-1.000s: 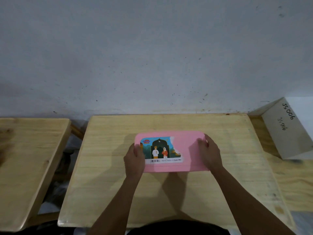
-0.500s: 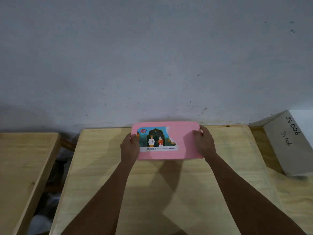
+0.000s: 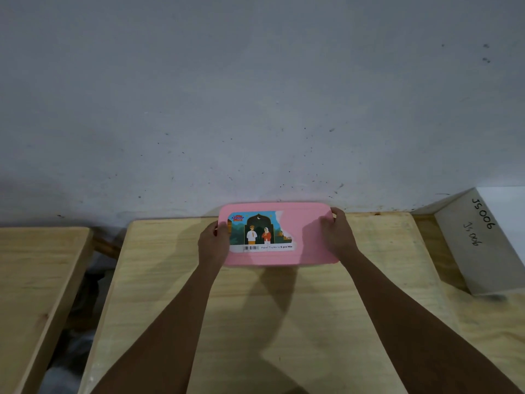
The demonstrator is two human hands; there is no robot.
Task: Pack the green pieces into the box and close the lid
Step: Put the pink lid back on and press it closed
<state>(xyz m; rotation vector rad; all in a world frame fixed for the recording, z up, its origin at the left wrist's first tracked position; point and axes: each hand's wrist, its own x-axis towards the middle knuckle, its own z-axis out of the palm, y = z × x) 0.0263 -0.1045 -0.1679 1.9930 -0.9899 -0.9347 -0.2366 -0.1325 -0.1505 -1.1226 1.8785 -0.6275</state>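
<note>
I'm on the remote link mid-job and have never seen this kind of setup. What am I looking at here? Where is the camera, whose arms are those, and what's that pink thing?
There is no machine here. A person works with two bare hands, and the single picture comes from a wide-angle camera worn on their head, looking forward and down, so the arms enter from the bottom edge.

The left hand and right hand grip the two short ends of a pink box with its lid on. A colourful sticker, partly torn, covers the lid's left part. The box is at the far edge of a light wooden table, close to the grey wall; whether it rests on the table or is lifted slightly, I cannot tell.

No green pieces are visible. To the right sits a white block with "JS006" handwritten on it; another wooden table stands on the left.
</note>
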